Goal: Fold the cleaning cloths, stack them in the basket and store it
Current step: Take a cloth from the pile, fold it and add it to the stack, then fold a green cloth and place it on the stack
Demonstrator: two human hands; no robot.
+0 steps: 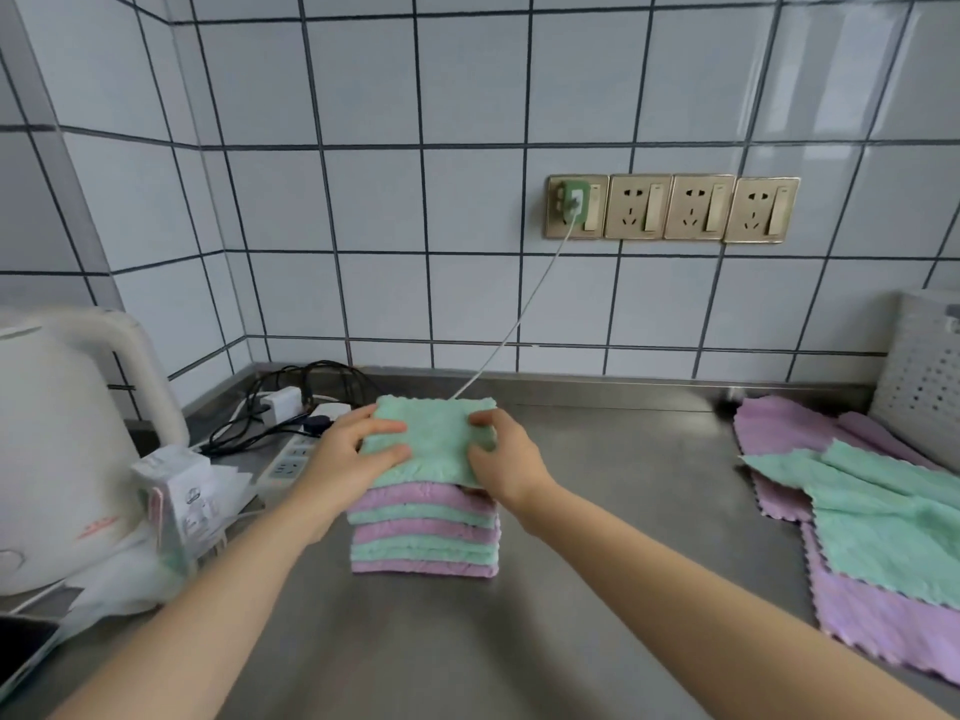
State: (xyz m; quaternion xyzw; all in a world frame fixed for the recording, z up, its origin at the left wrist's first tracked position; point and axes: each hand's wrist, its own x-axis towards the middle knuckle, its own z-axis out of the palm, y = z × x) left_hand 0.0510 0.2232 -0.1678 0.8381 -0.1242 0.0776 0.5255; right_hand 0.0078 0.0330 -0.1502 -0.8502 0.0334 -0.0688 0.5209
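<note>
A stack of folded cloths (pixel 423 537), purple and green in alternating layers, stands in the middle of the steel counter (pixel 623 511). On top lies a folded green cloth (pixel 436 439). My left hand (pixel 353 449) grips its left edge and my right hand (pixel 501 454) grips its right edge, thumbs on top. Several unfolded purple and green cloths (pixel 878 527) lie spread at the right. A white perforated basket (pixel 924 376) stands at the far right against the wall, partly cut off by the frame.
A white kettle (pixel 57 439) stands at the left with small packets (pixel 182 501) beside it. A power strip, adapters and black cables (pixel 291 413) lie behind my left hand. A white cable (pixel 519 324) runs from wall sockets (pixel 670 207) down behind the stack.
</note>
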